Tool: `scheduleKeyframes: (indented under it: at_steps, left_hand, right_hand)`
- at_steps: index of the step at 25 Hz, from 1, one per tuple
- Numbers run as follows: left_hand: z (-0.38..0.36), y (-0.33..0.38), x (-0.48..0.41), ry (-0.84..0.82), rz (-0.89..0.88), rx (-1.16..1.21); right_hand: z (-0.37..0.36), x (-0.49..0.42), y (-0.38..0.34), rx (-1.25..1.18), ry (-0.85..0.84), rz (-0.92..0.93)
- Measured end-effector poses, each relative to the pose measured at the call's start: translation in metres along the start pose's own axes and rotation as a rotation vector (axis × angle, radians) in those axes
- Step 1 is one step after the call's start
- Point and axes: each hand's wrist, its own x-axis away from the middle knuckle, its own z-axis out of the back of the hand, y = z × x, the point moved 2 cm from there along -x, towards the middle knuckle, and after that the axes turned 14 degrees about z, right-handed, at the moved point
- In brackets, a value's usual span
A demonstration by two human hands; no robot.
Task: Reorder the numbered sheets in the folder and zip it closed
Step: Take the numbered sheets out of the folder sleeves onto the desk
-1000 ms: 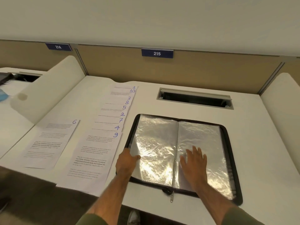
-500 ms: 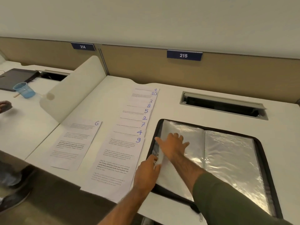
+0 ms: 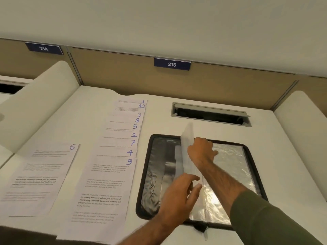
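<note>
Both hands work the open folder (image 3: 155, 156). The right hand (image 3: 201, 153) grips the clear sleeves (image 3: 187, 147), stood on edge. The left hand (image 3: 177, 198) reaches their lower end; pinching or just touching, I can't tell. Looks like paging toward the front pocket. Numbered sheets (image 3: 109, 174) lie fanned just left on the desk (image 3: 283, 174). Next up, I'd say: pull sheet 1 from under the fan.

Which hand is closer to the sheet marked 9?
Left. The left hand is over the folder's near left part, just right of sheet 9; the right hand is farther right, holding up pages at the folder's middle.
</note>
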Motion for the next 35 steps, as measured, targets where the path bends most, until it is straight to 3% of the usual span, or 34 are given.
scheduleKeyframes:
  at_steps: [5, 10, 15, 20, 26, 35]
  left_hand:
    - [-0.045, 0.01, -0.027, 0.042, -0.094, 0.052]
    - [-0.104, 0.001, -0.067, -0.075, 0.079, -0.274]
    - [-0.154, -0.008, -0.079, -0.169, 0.085, -0.622]
    - [-0.172, -0.018, -0.069, -0.068, 0.146, -0.734]
    - [-0.184, -0.011, -0.071, -0.028, 0.199, -0.798]
    - [-0.217, 0.011, -0.081, -0.067, 0.162, -0.785]
  right_hand:
    - [0.034, 0.009, 0.105, -0.173, 0.165, -0.105]
    - [0.046, 0.016, 0.188, -0.2, 0.198, -0.145]
    - [0.024, 0.018, 0.249, -0.152, 0.134, -0.164]
    - [-0.004, 0.03, 0.273, -0.131, 0.147, -0.076]
    - [-0.045, 0.056, 0.289, 0.001, -0.018, 0.166]
    - [-0.057, 0.054, 0.331, 0.044, -0.047, 0.134]
